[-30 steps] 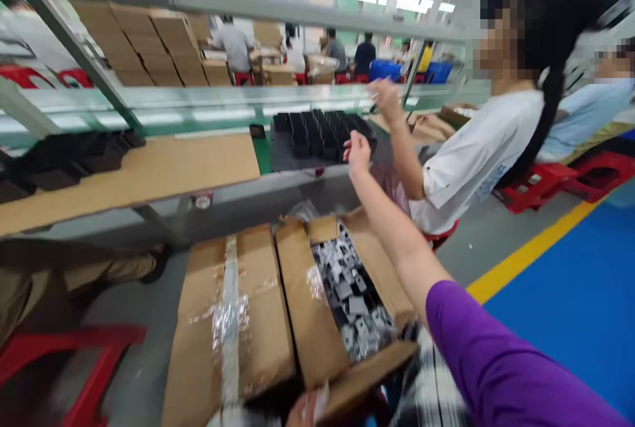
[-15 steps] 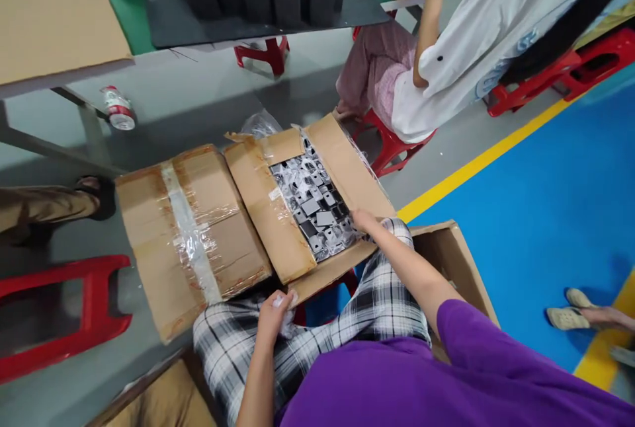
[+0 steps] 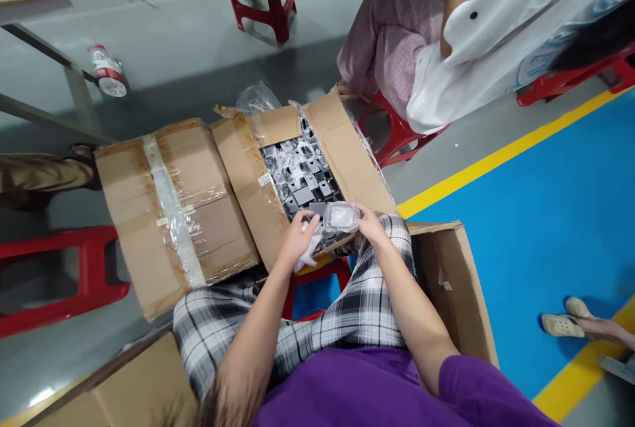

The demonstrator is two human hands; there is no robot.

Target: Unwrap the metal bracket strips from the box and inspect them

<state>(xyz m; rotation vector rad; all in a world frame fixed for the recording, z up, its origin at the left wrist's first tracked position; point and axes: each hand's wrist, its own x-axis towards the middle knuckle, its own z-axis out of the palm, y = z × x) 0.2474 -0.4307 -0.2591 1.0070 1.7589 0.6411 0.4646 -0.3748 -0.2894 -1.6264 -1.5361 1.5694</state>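
Note:
My right hand [image 3: 371,225] is closed on the edge of a small part in a clear plastic bag [image 3: 341,217], held above the open carton [image 3: 355,157]. My left hand [image 3: 299,238] is closed on crumpled clear plastic [image 3: 308,256], just left of the bagged part. A dark flat edge shows between the left fingertips and the bag; I cannot tell whether it is held. Inside the carton lie many small black and grey parts [image 3: 297,172], several of them in plastic wrapping.
A taped carton [image 3: 218,209] stands left of the open one. Another open carton [image 3: 461,281] is by my right leg, and cardboard [image 3: 133,387] lies at lower left. A seated person [image 3: 391,50] is at upper right. Red stools [image 3: 270,7] and a plastic bottle [image 3: 108,73] are on the floor.
My right hand has lifted a bagged part out of the carton. My left hand has moved up and right from my lap, bringing the crumpled plastic over the carton. The view has tilted downward.

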